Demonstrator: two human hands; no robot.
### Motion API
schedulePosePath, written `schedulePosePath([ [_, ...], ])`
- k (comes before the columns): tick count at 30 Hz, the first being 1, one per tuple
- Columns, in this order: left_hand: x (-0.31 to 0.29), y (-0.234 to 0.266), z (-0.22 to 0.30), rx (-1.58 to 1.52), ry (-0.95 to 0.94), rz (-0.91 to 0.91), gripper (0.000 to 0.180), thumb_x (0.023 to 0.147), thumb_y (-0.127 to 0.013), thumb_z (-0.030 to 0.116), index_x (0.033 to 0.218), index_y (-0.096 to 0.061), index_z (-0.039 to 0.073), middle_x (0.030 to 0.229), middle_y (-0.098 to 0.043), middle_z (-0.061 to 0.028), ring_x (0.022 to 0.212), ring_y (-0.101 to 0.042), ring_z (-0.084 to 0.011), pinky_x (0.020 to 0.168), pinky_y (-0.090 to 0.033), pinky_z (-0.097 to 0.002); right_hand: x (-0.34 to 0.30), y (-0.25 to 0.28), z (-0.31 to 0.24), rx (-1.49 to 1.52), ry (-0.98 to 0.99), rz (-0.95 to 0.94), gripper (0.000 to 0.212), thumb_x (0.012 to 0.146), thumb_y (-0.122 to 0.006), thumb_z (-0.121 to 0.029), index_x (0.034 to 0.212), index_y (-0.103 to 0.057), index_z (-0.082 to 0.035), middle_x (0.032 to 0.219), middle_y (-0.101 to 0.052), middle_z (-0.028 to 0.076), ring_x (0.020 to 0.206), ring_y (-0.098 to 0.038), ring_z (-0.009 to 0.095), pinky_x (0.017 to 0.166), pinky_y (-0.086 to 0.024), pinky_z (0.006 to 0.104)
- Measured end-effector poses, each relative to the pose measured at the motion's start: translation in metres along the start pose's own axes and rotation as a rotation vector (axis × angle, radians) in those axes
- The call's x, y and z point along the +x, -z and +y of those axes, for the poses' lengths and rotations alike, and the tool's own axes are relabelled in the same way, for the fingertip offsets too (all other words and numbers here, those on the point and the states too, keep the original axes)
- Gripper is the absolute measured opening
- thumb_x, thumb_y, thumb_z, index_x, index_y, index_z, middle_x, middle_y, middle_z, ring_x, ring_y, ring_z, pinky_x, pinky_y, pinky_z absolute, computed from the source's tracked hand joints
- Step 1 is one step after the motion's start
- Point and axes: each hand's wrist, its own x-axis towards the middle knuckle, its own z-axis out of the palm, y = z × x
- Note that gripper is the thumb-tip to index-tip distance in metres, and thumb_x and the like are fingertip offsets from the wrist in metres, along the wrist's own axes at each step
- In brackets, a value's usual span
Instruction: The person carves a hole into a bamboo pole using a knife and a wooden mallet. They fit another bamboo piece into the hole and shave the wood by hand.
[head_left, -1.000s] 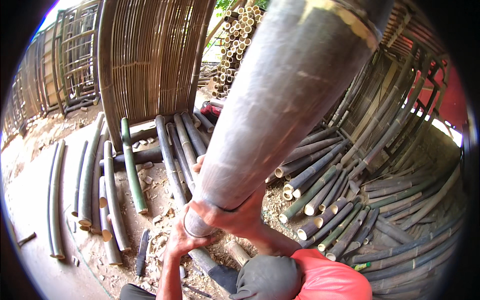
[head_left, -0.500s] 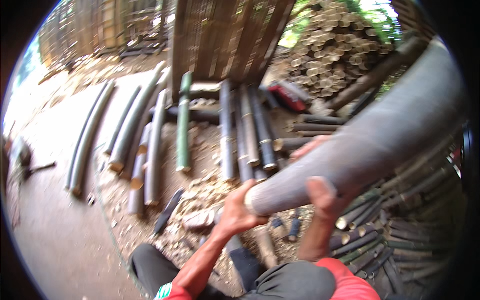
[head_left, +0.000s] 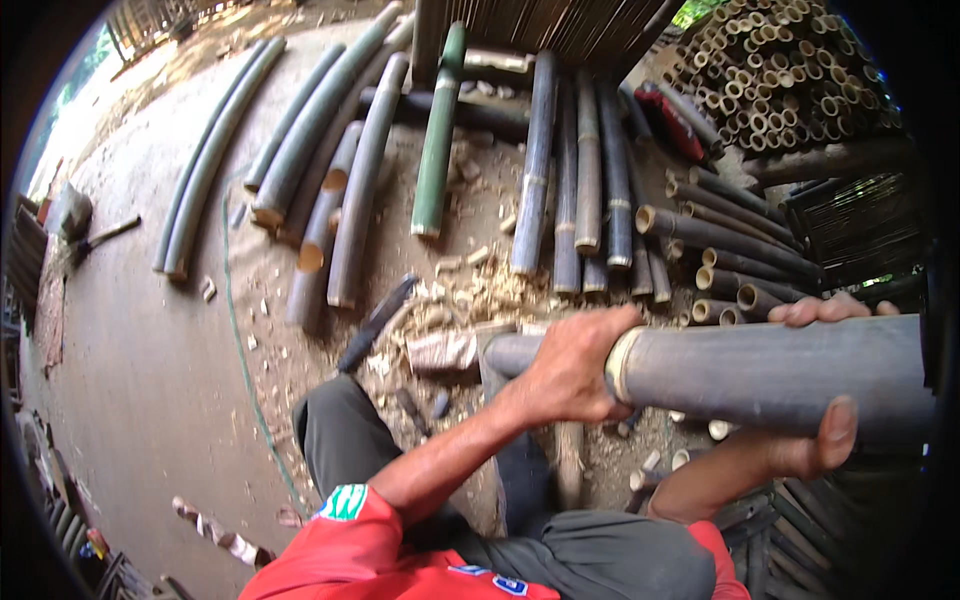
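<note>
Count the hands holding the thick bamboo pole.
2: the left hand at the bamboo pole's left end, the right hand farther right, thumb in front, fingers at the far edge. The pole hides part of the right hand.

1 held bamboo pc (head_left: 760, 372), 1 brt-grn pole (head_left: 438, 150), 1 cord (head_left: 233, 315), 1 pole stack (head_left: 785, 85).

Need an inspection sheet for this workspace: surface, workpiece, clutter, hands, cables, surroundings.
Surface: ground, wood chips strewn near the middle.
Workpiece: thick bamboo pole, held in both hands, running toward the view's right edge.
Clutter: dark blade-like tool beside the chips; green bamboo pole among others lying beyond.
Hands: left hand grips at the pale band; right hand further right, fingers over the far side, thumb nearer.
Cables: green cord on the ground; cable or string, cannot tell.
Surroundings: slatted panel, bamboo stack.
</note>
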Motion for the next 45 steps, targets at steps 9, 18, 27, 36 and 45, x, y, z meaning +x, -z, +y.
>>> schedulePosePath([
  [9, -0.023, -0.044, 0.060, 0.207, -0.272, 0.528, 0.055, 0.072, -0.079, 0.026, 0.116, -0.062, -0.002, 0.098, -0.065, -0.0149, 0.092, -0.066, -0.0322, 0.081, -0.051, -0.0436, -0.008, 0.022, -0.013, -0.002, 0.069, -0.006, 0.094, 0.076, -0.068, -0.048, 0.149, -0.031, -0.001, 0.122, -0.049, 0.022, 0.104, -0.053, 0.034, 0.096, -0.046, 0.0527],
  [18, 0.028, 0.008, 0.057, 0.012, -0.322, -0.113, 0.076, 0.063, -0.087, 0.012, 0.129, -0.051, 0.001, 0.117, -0.063, -0.0184, 0.112, -0.060, -0.0400, 0.094, -0.047, -0.0495, 0.002, 0.044, -0.027, 0.101, 0.123, -0.070, 0.087, 0.082, -0.069, -0.046, 0.150, -0.035, -0.005, 0.126, -0.049, 0.022, 0.114, -0.052, 0.037, 0.104, -0.045, 0.0551],
  [27, -0.029, 0.133, -0.085, 0.476, 0.221, -0.361, 0.122, 0.046, -0.099, 0.019, 0.154, -0.041, 0.006, 0.152, -0.049, -0.0188, 0.144, -0.042, -0.0436, 0.122, -0.034, -0.0514, 0.020, 0.071, -0.019, 0.412, 0.156, -0.302, 0.086, 0.092, -0.069, -0.046, 0.158, -0.028, -0.010, 0.133, -0.051, 0.025, 0.121, -0.055, 0.042, 0.105, -0.050, 0.0602],
  [36, -0.098, 0.139, -0.097, 0.566, 0.128, -0.016, 0.084, 0.059, -0.091, 0.006, 0.134, -0.053, 0.001, 0.121, -0.062, -0.0210, 0.114, -0.061, -0.0427, 0.100, -0.049, -0.0489, 0.013, 0.044, 0.014, 0.405, -0.162, 0.258, 0.075, 0.082, -0.069, -0.049, 0.139, -0.046, -0.006, 0.107, -0.063, 0.022, 0.092, -0.069, 0.038, 0.079, -0.060, 0.0560],
  [45, -0.151, 0.191, -0.045, 0.674, 0.220, 0.198, 0.071, 0.056, -0.077, 0.002, 0.125, -0.058, 0.002, 0.104, -0.064, -0.0201, 0.100, -0.065, -0.0391, 0.092, -0.052, -0.0461, -0.004, 0.038, 0.108, 0.664, -0.558, 0.391, 0.064, 0.088, -0.071, -0.047, 0.123, -0.055, 0.004, 0.110, -0.064, 0.016, 0.105, -0.067, 0.031, 0.098, -0.056, 0.0502],
])
